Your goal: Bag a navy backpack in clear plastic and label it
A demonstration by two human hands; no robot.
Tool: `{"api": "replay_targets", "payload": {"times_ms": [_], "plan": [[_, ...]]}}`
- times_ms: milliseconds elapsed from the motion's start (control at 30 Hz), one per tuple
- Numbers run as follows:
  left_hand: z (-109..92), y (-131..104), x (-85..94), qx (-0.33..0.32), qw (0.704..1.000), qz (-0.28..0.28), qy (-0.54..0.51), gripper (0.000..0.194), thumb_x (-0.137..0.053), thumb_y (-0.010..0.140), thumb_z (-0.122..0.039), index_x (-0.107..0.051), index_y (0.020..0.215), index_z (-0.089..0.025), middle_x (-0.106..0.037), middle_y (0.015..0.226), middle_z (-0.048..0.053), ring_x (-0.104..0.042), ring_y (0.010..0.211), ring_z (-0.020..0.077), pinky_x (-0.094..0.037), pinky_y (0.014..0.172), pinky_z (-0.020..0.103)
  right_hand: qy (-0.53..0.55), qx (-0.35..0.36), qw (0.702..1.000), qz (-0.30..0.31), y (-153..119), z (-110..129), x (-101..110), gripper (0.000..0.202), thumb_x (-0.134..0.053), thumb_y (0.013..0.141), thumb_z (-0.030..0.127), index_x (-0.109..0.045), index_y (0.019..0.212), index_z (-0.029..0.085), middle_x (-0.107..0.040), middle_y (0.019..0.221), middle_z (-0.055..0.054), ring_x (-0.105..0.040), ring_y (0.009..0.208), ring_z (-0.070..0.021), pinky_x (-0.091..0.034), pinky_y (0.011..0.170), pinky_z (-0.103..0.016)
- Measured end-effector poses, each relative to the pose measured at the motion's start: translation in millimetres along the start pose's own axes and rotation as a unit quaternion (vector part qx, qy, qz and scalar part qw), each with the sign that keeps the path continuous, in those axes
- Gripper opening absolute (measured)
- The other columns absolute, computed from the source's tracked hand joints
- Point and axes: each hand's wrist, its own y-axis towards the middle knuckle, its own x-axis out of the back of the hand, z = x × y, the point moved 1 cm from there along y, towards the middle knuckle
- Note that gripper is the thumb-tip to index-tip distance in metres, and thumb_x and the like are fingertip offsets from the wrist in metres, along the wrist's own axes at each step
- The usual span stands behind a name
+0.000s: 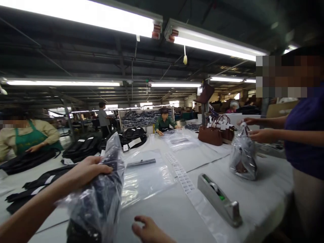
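My left hand [92, 169] grips the upper part of a clear plastic bag [115, 148] with a dark item inside, possibly a black backpack. The bagged item hangs tilted over the near edge of the table, its lower end cut off by the frame. Low in the middle, my right hand [151, 230] is apart from the bag; its fingers are loosely bent with a gap between them, and nothing is in them. Just beyond lies a stack of flat clear plastic bags [149, 179] with a dark printed strip on top.
A tape dispenser [219, 199] stands at right beside a label sheet [181, 173]. Black bags [82, 148] lie at left; brown handbags [210, 135] stand farther back. A co-worker [306, 128] at right handles a plastic-wrapped bag [243, 157]. Other people work at left and across.
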Motion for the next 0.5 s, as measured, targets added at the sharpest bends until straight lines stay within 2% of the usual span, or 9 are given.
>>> {"api": "replay_targets", "payload": {"times_ms": [67,100,167,200,267,333,400,467,500], "plan": [[-17.3,6.5,-33.4,-0.048,0.986,0.013,0.162,0.023,-0.049,0.066,-0.023,-0.063,0.08,-0.009,-0.068,0.076,0.008,-0.063,0.075,0.0241,-0.047,0.065,0.028,0.083,-0.023,0.996,0.01,-13.1,25.5,11.7,0.059,-0.06,0.061,0.069,-0.056,0.096,0.022,-0.059,0.101,-0.007,-0.06,0.09,-0.0217,-0.049,0.076,-0.039],[-21.2,8.6,-58.3,-0.057,0.976,0.014,0.209,0.02,-0.051,0.063,-0.019,-0.063,0.075,-0.009,-0.067,0.077,0.011,-0.063,0.079,0.0272,-0.047,0.067,0.03,0.133,-0.039,0.99,0.032,-18.6,38.6,21.8,0.063,-0.05,0.066,0.074,-0.054,0.099,0.02,-0.058,0.1,-0.008,-0.062,0.087,-0.021,-0.05,0.073,-0.039],[-23.6,7.6,-117.9,-0.062,0.969,0.036,0.237,0.02,-0.052,0.06,-0.014,-0.064,0.074,-0.009,-0.067,0.082,0.017,-0.063,0.085,0.0338,-0.047,0.071,0.036,0.185,-0.048,0.98,0.053,-26.0,58.9,44.8,0.07,-0.036,0.072,0.078,-0.051,0.105,0.019,-0.058,0.098,-0.009,-0.063,0.084,-0.0198,-0.052,0.07,-0.038],[-23.7,3.9,-149.3,-0.066,0.966,0.057,0.243,0.021,-0.051,0.061,-0.013,-0.065,0.076,-0.008,-0.067,0.084,0.019,-0.063,0.086,0.0356,-0.047,0.072,0.038,0.167,-0.043,0.984,0.042,-27.8,63.8,55.9,0.071,-0.031,0.074,0.077,-0.051,0.106,0.018,-0.059,0.096,-0.009,-0.063,0.083,-0.0193,-0.052,0.069,-0.038],[-24.1,-8.8,-206.6,-0.092,0.961,0.102,0.24,0.023,-0.053,0.067,-0.017,-0.067,0.083,-0.01,-0.067,0.088,0.02,-0.063,0.087,0.0364,-0.047,0.073,0.04,0.043,-0.019,0.999,-0.023,-28.2,62.8,75.9,0.07,-0.022,0.078,0.074,-0.053,0.104,0.017,-0.062,0.089,-0.009,-0.064,0.08,-0.0193,-0.053,0.066,-0.038],[-22.0,-23.7,-246.3,-0.128,0.953,0.153,0.226,0.025,-0.056,0.073,-0.03,-0.067,0.09,-0.015,-0.068,0.091,0.015,-0.064,0.087,0.0333,-0.048,0.074,0.038,-0.095,0.012,0.99,-0.102,-26.8,52.6,95.5,0.065,-0.024,0.079,0.069,-0.057,0.094,0.015,-0.063,0.079,-0.01,-0.064,0.078,-0.0229,-0.053,0.066,-0.042],[-10.1,-33.8,-259.7,-0.173,0.953,0.187,0.165,0.03,-0.056,0.076,-0.042,-0.066,0.096,-0.022,-0.068,0.097,0.009,-0.063,0.09,0.0298,-0.048,0.077,0.036,-0.177,0.056,0.968,-0.167,-26.3,42.4,120.9,0.052,-0.04,0.074,0.063,-0.059,0.084,0.016,-0.064,0.08,-0.013,-0.061,0.091,-0.0289,-0.05,0.079,-0.047],[19.5,-34.6,-245.9,-0.193,0.966,0.158,0.065,0.035,-0.055,0.078,-0.047,-0.065,0.104,-0.027,-0.065,0.108,0.007,-0.058,0.102,0.0284,-0.044,0.089,0.038,-0.22,0.116,0.944,-0.219,-27.4,37.3,155.0,0.043,-0.053,0.065,0.054,-0.06,0.085,0.017,-0.063,0.102,-0.015,-0.048,0.116,-0.0315,-0.036,0.101,-0.045],[41.8,-32.3,-231.0,-0.185,0.976,0.113,0.017,0.038,-0.055,0.078,-0.049,-0.063,0.108,-0.028,-0.062,0.116,0.007,-0.054,0.11,0.0286,-0.039,0.096,0.04,-0.236,0.144,0.93,-0.244,-27.9,36.1,174.4,0.045,-0.053,0.062,0.051,-0.06,0.09,0.017,-0.059,0.114,-0.016,-0.039,0.125,-0.0314,-0.028,0.107,-0.043]]}}
